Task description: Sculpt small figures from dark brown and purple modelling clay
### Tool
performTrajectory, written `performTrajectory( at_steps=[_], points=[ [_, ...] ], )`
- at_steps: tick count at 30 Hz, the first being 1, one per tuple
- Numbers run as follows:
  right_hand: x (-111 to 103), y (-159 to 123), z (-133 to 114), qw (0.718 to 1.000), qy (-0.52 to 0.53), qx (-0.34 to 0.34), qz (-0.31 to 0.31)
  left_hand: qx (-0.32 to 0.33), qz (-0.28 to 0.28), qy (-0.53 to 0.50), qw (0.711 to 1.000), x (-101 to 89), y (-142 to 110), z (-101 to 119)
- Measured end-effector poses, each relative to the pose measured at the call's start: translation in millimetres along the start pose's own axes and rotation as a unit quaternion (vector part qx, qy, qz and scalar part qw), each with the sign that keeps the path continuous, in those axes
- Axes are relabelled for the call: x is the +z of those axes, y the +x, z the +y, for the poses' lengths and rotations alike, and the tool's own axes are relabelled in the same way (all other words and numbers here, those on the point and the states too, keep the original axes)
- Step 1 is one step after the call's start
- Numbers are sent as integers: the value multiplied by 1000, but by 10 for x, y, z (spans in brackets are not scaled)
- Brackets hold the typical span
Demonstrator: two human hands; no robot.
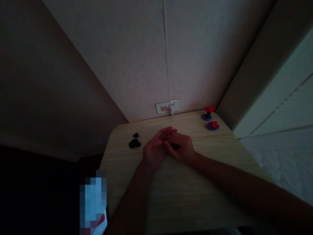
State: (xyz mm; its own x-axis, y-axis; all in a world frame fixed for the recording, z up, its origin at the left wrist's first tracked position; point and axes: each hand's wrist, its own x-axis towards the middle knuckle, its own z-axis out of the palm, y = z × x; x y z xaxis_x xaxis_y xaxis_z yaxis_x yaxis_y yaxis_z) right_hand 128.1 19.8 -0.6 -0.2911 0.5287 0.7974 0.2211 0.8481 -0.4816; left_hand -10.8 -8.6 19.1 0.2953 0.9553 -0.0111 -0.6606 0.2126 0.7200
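Both my hands meet over the middle of a pale wooden table (186, 195). My left hand (156, 148) has its palm turned up and its fingers stretched out toward the wall. My right hand (182, 147) is curled, its fingers closed round a small dark lump (174, 146) that shows only in part, pressed against the left palm. Two dark lumps of the same stuff lie to the left: a larger one (134, 143) and a smaller one (135, 135).
Two small models, each red on a purple base (208, 113) (213, 125), stand at the table's far right corner. A wall socket with a plug (168, 106) sits just above the far edge. The room is dim. A blurred blue patch (94, 202) lies at lower left.
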Motion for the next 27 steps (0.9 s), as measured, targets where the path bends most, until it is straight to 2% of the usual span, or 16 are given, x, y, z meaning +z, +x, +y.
performTrajectory(
  at_steps=[9, 19, 27],
  points=[
    [12, 2, 41, 996, -56, 55, -43, 18, -22, 15, 999, -20, 17, -21],
    [-17, 36, 100, 993, -75, 56, -76, 23, -33, -3, 999, -50, 32, -57],
    [-35, 39, 99, 991, -67, 61, -100, 35, -1, -22, 999, -41, 17, -15]
  ],
)
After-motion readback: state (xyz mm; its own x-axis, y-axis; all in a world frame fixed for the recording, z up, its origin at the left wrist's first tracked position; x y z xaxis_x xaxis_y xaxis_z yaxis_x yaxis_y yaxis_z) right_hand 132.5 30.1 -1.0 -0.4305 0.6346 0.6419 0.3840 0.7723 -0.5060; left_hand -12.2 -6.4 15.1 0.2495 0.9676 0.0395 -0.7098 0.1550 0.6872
